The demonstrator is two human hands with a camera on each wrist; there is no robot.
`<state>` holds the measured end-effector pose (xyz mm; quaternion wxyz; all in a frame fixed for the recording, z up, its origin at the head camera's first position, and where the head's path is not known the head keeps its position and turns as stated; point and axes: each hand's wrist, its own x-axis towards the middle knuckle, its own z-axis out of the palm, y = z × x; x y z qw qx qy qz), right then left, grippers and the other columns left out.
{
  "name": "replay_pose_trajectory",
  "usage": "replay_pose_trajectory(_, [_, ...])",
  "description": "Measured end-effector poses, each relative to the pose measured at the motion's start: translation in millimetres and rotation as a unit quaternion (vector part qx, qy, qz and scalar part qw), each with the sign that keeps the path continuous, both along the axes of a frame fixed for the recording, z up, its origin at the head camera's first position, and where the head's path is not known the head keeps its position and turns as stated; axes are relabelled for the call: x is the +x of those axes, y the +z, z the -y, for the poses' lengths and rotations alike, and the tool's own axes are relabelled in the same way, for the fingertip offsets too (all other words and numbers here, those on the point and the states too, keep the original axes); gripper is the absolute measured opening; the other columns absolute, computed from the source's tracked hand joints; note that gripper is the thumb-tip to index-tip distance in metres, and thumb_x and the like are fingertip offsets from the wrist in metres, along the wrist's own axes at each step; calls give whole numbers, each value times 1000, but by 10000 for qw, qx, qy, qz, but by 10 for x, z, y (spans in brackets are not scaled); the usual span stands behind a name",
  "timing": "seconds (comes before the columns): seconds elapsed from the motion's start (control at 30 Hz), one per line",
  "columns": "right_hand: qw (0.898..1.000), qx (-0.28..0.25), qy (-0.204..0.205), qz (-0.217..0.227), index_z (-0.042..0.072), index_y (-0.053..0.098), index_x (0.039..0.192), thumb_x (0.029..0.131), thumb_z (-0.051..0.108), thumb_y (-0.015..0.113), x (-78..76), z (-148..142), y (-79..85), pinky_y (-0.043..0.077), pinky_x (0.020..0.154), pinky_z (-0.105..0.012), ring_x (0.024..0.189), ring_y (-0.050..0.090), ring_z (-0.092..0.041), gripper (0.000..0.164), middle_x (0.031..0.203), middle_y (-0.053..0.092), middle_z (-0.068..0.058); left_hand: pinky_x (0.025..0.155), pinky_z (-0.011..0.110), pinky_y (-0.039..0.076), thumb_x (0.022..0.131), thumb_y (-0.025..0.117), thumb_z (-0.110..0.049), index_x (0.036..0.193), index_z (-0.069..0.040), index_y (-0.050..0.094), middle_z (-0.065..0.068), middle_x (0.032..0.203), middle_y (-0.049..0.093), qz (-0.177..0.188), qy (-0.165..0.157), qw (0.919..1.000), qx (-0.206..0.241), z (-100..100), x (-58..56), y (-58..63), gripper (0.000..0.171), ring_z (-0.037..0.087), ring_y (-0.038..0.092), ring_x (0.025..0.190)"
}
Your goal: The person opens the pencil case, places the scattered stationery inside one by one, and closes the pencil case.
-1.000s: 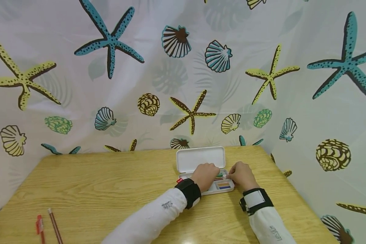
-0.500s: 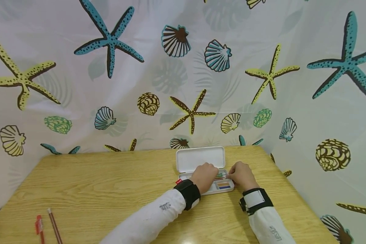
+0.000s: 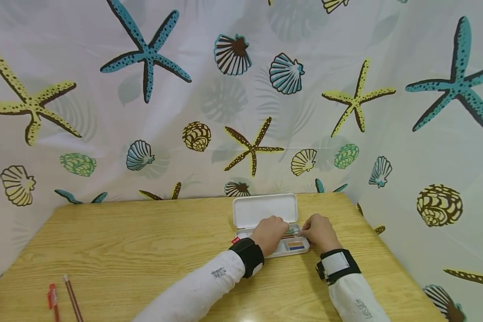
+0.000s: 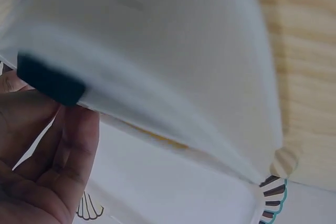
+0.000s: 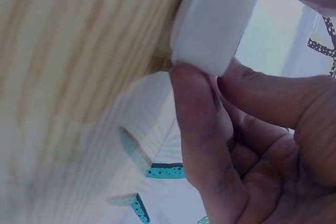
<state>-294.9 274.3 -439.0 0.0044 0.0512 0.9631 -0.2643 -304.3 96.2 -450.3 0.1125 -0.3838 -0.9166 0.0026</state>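
Note:
A white pencil case (image 3: 281,253) lies with its lid (image 3: 264,210) raised at the far right of the table. Pencils (image 3: 294,232) with green and red parts show inside, and a small orange-and-blue block (image 3: 295,245) sits in its front compartment. My left hand (image 3: 270,235) reaches over the case's middle, fingers bent down. In the left wrist view its fingers (image 4: 79,145) meet the case's edge beside a dark teal piece (image 4: 50,78); I cannot tell what they hold. My right hand (image 3: 321,232) pinches the case's right end, thumb (image 5: 262,85) and index finger (image 5: 197,108) at its corner.
A red pen (image 3: 53,298) and a dark red pencil (image 3: 72,297) lie on the wooden table (image 3: 145,250) at the front left. A red tab (image 3: 235,240) shows at the case's left end. A sheet with starfish and shells (image 3: 245,98) hangs behind the table.

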Motion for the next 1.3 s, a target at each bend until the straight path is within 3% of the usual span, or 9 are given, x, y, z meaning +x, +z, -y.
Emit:
replay_pose_trajectory(0.27, [10000,-43,2,62,-2,73,79,88,5,80,-38,-6,-20,46,52,-27,60,59,-18,13,69,64,-6,72,29,56,90,80,-9,100,-15,74,1,91,70,78,-45,9999,44,68,-37,2,13,16,67,88])
replay_pose_trajectory(0.5, [9999,-121,92,-19,-3,73,78,87,4,80,-48,-17,-24,45,50,-27,59,58,-18,13,68,63,-5,73,28,55,94,76,-9,97,-13,73,1,90,69,248,43,9989,403,253,-58,162,6,16,68,87])
replay_pose_trajectory(0.9, [9999,85,23,52,-4,73,82,88,4,79,-74,-13,14,46,56,-29,65,59,-20,12,72,64,-8,72,34,55,94,69,2,83,-5,73,6,81,69,580,208,9844,1651,1018,-103,699,13,21,67,79])
replay_pose_trajectory(1.13, [10000,81,49,22,-3,73,81,88,4,79,-101,-21,-18,46,56,-29,65,59,-20,12,72,64,-8,61,31,33,95,64,7,65,-10,56,-1,67,45,778,427,9768,1949,1518,-90,884,35,14,37,63])
replay_pose_trajectory(1.3, [9999,81,38,64,-3,73,81,88,4,79,-124,-15,-18,46,57,-29,66,59,-21,12,72,64,-8,59,30,31,94,64,6,62,-14,49,-4,64,37,630,726,9755,1979,1943,-22,954,41,13,32,61])
